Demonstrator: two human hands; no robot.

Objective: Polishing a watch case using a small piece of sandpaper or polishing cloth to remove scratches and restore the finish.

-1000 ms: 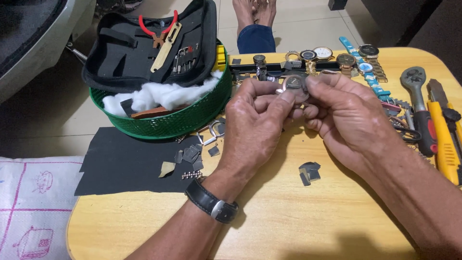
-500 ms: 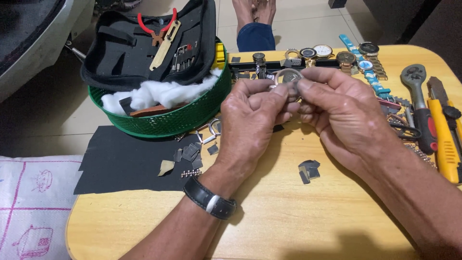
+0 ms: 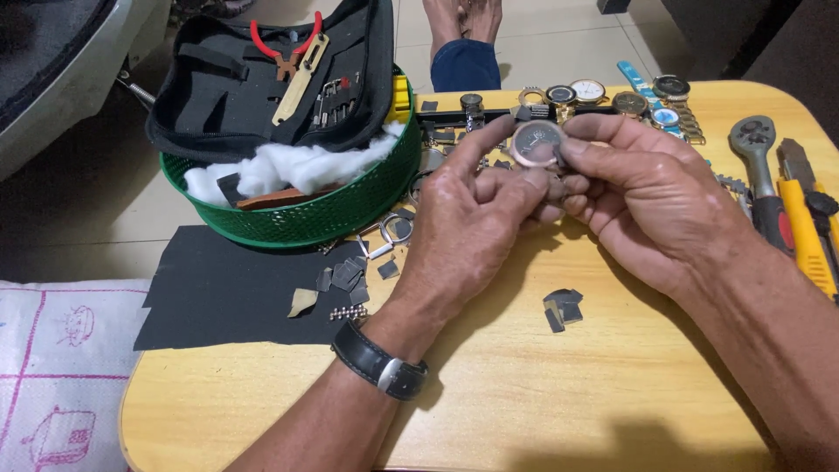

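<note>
Both my hands hold a round watch case (image 3: 535, 142) with a rose-coloured rim and grey dial, raised over the far middle of the wooden table (image 3: 568, 411). My left hand (image 3: 476, 232) pinches its left edge with thumb and forefinger; a black strap with a metal buckle (image 3: 380, 363) sits on that wrist. My right hand (image 3: 647, 201) grips the case from the right, thumb lying along its top edge.
A green mesh basket (image 3: 332, 210) with white cotton and an open black tool pouch (image 3: 262, 79) stands at the back left. Black sheet (image 3: 218, 293) with small grey scraps (image 3: 350, 275) lies beside it. Several watches (image 3: 612, 96) line the far edge. A ratchet (image 3: 760, 166) and yellow tool (image 3: 804, 227) lie right.
The watch case has turned in my fingers, so its dial now faces up toward the camera; both hands have kept their place over the table.
</note>
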